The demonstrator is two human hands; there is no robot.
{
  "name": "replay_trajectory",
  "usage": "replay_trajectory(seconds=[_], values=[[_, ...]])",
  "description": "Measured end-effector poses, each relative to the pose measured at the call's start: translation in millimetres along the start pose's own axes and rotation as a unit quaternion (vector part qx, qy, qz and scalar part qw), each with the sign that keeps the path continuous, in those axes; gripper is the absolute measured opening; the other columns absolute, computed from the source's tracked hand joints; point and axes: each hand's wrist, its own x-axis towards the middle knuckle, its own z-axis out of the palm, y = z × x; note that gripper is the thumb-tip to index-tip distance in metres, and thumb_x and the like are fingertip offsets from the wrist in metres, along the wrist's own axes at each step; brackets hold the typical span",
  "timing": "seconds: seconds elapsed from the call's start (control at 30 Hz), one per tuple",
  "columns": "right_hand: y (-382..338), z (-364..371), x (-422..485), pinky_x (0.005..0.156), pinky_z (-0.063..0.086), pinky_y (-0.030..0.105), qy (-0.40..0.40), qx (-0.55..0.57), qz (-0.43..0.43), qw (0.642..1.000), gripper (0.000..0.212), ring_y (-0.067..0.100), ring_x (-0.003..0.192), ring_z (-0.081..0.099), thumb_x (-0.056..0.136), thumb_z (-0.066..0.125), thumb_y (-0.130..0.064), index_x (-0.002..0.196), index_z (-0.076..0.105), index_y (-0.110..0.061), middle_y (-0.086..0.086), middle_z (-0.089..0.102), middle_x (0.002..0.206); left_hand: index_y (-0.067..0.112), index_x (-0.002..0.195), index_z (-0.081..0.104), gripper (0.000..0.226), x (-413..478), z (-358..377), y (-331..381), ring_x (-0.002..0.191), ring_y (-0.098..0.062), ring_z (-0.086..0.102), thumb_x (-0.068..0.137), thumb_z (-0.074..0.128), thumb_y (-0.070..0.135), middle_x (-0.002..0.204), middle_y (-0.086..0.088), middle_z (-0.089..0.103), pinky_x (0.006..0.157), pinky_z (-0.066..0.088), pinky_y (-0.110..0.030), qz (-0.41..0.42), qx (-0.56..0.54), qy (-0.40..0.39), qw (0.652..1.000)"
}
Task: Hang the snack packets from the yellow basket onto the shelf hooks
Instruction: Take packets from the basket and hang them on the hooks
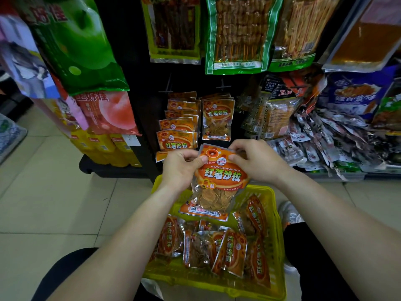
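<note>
The floor (54, 192) is laid with large pale beige tiles with thin dark grout lines between them, and it shows a soft sheen under even indoor light. A black display rack (138, 68) stands upright in the middle, and its dark base (104, 170) rests on the tiles at the left. Glossy green bags (80, 44) and peach-pink bags (110, 111) hang on its left side, above stacked yellow boxes (102, 146). To the right, a grey shelf edge (347, 176) carries a heap of small dark packets (325, 140).
</note>
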Motion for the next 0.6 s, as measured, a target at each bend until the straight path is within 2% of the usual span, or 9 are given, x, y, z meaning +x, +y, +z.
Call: replay_trajectory(seconds=[0.13,0.3,0.43,0.53,0.6], values=[[1.0,-1.3,7.9,0.077,0.059,0.042,-0.001,-0.020,0.000,1.000,0.006,0.016,0.091,0.069,0.097,0.060,-0.034,0.096,0.065,-0.030,-0.005,0.074,0.099,0.017,0.087,0.077,0.006,4.4,-0.4,-1.4,0.082,-0.012,0.073,0.087,0.075,0.023,0.086,0.004,0.076,0.070,0.060,-0.026,-0.008,-0.005,-0.007,1.000],[0.2,-7.0,26.7,0.077,0.058,0.042,-0.015,-0.051,-0.008,0.999,0.006,0.016,0.091,0.068,0.097,0.061,-0.035,0.091,0.061,-0.035,-0.007,0.073,0.097,0.016,0.087,0.077,0.006,12.5,0.1,-4.0,0.084,-0.014,0.073,0.087,0.075,0.022,0.087,0.003,0.075,0.074,0.061,-0.032,-0.016,-0.008,-0.009,1.000],[-0.3,-12.7,52.7,0.077,0.056,0.039,-0.028,-0.089,-0.021,0.995,0.004,0.017,0.094,0.065,0.097,0.059,-0.038,0.093,0.059,-0.038,-0.006,0.071,0.100,0.016,0.090,0.076,0.005,27.7,-5.1,-3.0,0.084,-0.012,0.072,0.086,0.076,0.019,0.086,0.004,0.075,0.071,0.058,-0.020,-0.007,-0.033,-0.006,0.999],[2.7,-23.4,82.9,0.071,0.050,0.032,0.007,-0.119,-0.026,0.993,0.008,0.019,0.092,0.063,0.098,0.057,-0.038,0.102,0.064,-0.034,-0.002,0.070,0.103,0.016,0.100,0.075,0.015,50.9,-12.5,-7.4,0.087,-0.003,0.067,0.085,0.078,0.018,0.092,0.006,0.073,0.075,0.054,-0.017,0.008,-0.036,0.017,0.999],[10.1,-25.9,107.2,0.074,0.049,0.034,0.036,-0.137,-0.018,0.990,0.015,0.026,0.099,0.064,0.099,0.057,-0.038,0.108,0.066,-0.032,0.001,0.071,0.107,0.016,0.102,0.074,0.017,67.8,-12.9,-14.4,0.086,0.000,0.065,0.086,0.077,0.018,0.093,0.008,0.072,0.072,0.050,-0.013,0.008,-0.021,0.025,0.999]])
